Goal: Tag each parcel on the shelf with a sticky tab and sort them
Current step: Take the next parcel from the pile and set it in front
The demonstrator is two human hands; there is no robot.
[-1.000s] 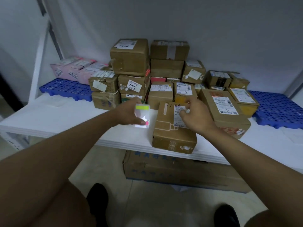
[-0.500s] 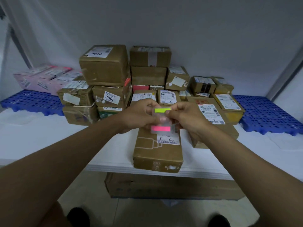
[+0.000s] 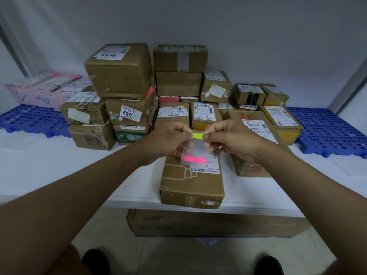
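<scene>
**Two hands on the tab sheet**

Both hands meet above the front parcel [image 3: 191, 181]. The left hand [image 3: 170, 138] grips a clear tab sheet [image 3: 195, 150] with its pink strip [image 3: 194, 159] low; the right hand [image 3: 228, 137] pinches the yellow-green tab [image 3: 198, 135] at its top. Stacked parcels [image 3: 119, 76] crowd the white shelf [image 3: 59, 167] behind, flanked by blue pallets [image 3: 327, 132].

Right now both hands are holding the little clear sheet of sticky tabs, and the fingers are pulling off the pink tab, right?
Not quite. The head view shows the left hand and right hand at the clear sheet over the front parcel, but the fingers pinch the yellow-green tab at its top. The pink tab sits untouched at the bottom.
</scene>
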